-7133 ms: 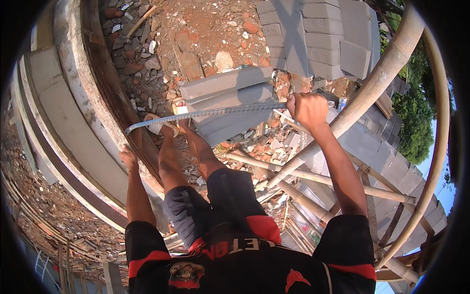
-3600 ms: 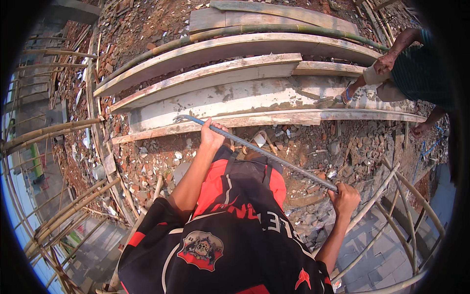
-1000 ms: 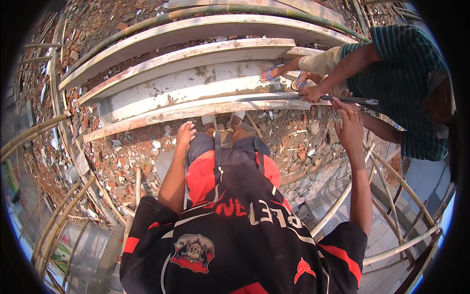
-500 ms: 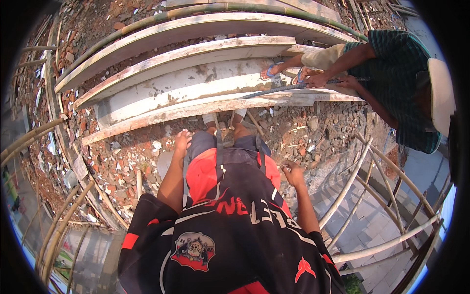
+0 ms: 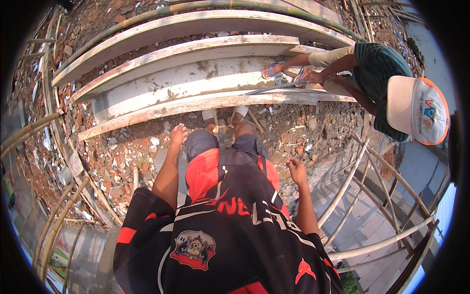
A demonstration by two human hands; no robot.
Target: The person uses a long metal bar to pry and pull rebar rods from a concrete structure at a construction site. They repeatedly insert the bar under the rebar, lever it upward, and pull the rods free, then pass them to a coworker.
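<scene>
My left hand (image 5: 178, 135) hangs beside my left thigh, fingers loosely bent and a little apart, with nothing visible in it. By my right hip is my right hand (image 5: 296, 170), its fingers loosely curled but not closed, and I make out nothing in it. Both hands are clear of the boards. In front of my feet runs a long wooden board (image 5: 196, 106) on edge, bordering a pale grey strip (image 5: 176, 90). At the right, a co-worker (image 5: 379, 66) in sandals and a cap bends over that strip, gripping a bluish-grey ribbed bar (image 5: 274, 88) that slants down to the near board.
Two more long boards (image 5: 196, 46) and a bamboo pole (image 5: 205, 6) lie beyond the strip. Broken brick and stone rubble (image 5: 122, 159) covers the ground around me. Bamboo poles (image 5: 345, 183) stand crossed at the right, and others (image 5: 61, 220) lean at the left.
The co-worker's head and torso have shifted left and nearer the strip, and the bar has moved slightly right. My right hand's fingers have loosened a little; my left hand stays by the thigh.
</scene>
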